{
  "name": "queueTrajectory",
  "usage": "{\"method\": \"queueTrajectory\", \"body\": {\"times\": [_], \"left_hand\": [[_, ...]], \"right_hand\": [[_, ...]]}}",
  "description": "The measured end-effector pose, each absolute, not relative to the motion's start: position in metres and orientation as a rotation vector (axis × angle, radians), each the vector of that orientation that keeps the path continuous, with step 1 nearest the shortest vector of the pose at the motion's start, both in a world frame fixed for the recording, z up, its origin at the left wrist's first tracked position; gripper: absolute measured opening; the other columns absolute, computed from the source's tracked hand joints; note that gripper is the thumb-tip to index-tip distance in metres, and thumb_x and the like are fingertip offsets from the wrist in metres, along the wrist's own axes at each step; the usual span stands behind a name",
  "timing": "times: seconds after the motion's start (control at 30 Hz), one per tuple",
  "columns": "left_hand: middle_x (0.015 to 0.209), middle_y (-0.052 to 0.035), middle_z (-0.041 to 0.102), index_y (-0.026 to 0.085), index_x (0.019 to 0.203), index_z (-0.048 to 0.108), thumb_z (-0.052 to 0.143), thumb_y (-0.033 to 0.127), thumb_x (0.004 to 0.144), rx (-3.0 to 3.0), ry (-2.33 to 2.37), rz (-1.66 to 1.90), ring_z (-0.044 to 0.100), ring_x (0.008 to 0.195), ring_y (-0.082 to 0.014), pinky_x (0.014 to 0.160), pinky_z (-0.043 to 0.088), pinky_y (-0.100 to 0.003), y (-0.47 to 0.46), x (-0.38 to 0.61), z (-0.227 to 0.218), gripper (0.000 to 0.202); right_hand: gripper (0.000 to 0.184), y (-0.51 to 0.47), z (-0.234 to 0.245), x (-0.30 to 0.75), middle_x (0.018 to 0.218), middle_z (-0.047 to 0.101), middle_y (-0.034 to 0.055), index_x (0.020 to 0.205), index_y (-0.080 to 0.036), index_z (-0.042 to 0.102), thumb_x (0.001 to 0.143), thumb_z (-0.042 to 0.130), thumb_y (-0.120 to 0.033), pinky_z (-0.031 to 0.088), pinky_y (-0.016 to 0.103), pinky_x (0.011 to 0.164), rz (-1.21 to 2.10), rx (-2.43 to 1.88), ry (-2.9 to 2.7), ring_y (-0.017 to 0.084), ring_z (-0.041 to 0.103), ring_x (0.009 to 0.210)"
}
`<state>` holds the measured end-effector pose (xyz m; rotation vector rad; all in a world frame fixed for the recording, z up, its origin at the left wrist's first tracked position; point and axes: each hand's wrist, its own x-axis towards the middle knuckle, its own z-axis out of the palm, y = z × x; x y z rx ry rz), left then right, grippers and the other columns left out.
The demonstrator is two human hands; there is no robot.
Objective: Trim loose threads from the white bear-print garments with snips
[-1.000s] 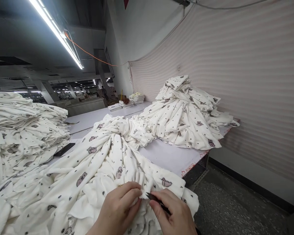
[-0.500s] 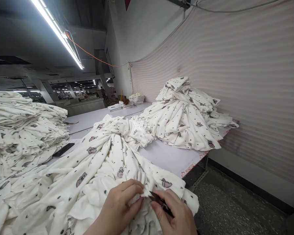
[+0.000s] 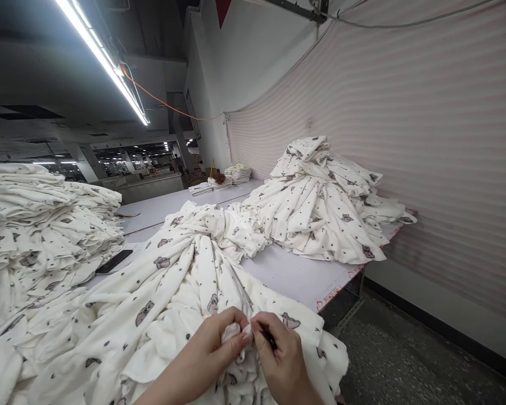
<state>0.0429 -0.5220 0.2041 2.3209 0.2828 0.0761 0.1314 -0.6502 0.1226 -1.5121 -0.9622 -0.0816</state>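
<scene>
White printed fabric (image 3: pixel 202 270) with small bear figures and dark specks lies gathered in front of me, spread over the near part of the table. My left hand (image 3: pixel 217 346) pinches a small fold of it between thumb and fingers. Close against those fingertips is my right hand (image 3: pixel 280 351), closed around small dark thread snips (image 3: pixel 268 336). Its thumb and forefinger meet at the fabric's edge, and most of the snips is hidden inside the hand. Whether the blades touch the cloth I cannot tell.
A tall stack of the same fabric (image 3: pixel 46 225) stands at left, beside a black phone (image 3: pixel 114 261). Another heap (image 3: pixel 316 197) sits at the back right of the table (image 3: pixel 274 263). Folded pieces (image 3: pixel 238 174) lie at the far end. A striped cloth (image 3: pixel 425 124) hangs along the right.
The snips' pointed blades, visible before, have turned back into my right hand. Its thumb and forefinger have moved in to my left fingertips. The view has shifted slightly.
</scene>
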Motion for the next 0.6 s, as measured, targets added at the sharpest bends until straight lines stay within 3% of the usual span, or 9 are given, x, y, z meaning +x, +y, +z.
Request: {"method": "queueTrajectory", "body": {"times": [0.1,0.2,0.37,0.47,0.6], "left_hand": [[0.090,-0.0003,0.065,0.024,0.098,0.061,0.049,0.040,0.089,2.309,0.337,0.114,0.058,0.078,-0.0186,0.071,0.045,-0.026,-0.524,0.044,0.200,0.023],[0.081,-0.0010,0.066,0.022,0.085,0.063,0.047,0.043,0.089,2.254,0.346,0.198,0.059,0.082,-0.0208,0.078,0.045,-0.029,-0.523,0.044,0.199,0.027],[0.078,-0.0005,0.063,0.022,0.085,0.062,0.048,0.047,0.087,2.238,0.424,0.240,0.057,0.078,-0.0206,0.073,0.045,-0.028,-0.521,0.045,0.200,0.029],[0.077,-0.0008,0.064,0.022,0.085,0.063,0.049,0.047,0.087,2.281,0.417,0.227,0.058,0.076,-0.0208,0.070,0.045,-0.028,-0.525,0.048,0.201,0.030],[0.086,-0.0021,0.069,0.021,0.087,0.066,0.051,0.043,0.087,2.255,0.379,0.230,0.062,0.085,-0.0229,0.079,0.046,-0.031,-0.525,0.049,0.201,0.026]], "right_hand": [[0.022,-0.647,0.126,0.132,0.061,0.050,-0.0042,0.082,-0.020,0.054,0.096,0.041,-0.031,0.039,0.021,0.052,0.022,-1.508,-0.856,0.012,0.049,0.054],[0.021,-0.651,0.130,0.133,0.069,0.058,-0.0011,0.085,-0.019,0.056,0.093,0.048,-0.036,0.045,0.020,0.055,0.134,-1.449,-0.795,0.013,0.057,0.062],[0.022,-0.667,0.131,0.133,0.092,0.070,0.0058,0.105,-0.021,0.068,0.085,0.058,-0.027,0.053,0.025,0.074,-0.010,-1.561,-0.890,0.020,0.067,0.085],[0.025,-0.668,0.134,0.132,0.094,0.073,0.0062,0.108,-0.022,0.070,0.084,0.061,-0.024,0.054,0.027,0.076,-0.059,-1.670,-0.899,0.022,0.069,0.087],[0.021,-0.664,0.137,0.135,0.091,0.075,0.0057,0.101,-0.022,0.073,0.087,0.058,-0.024,0.054,0.027,0.076,-0.014,-1.642,-0.867,0.022,0.069,0.085]]}}
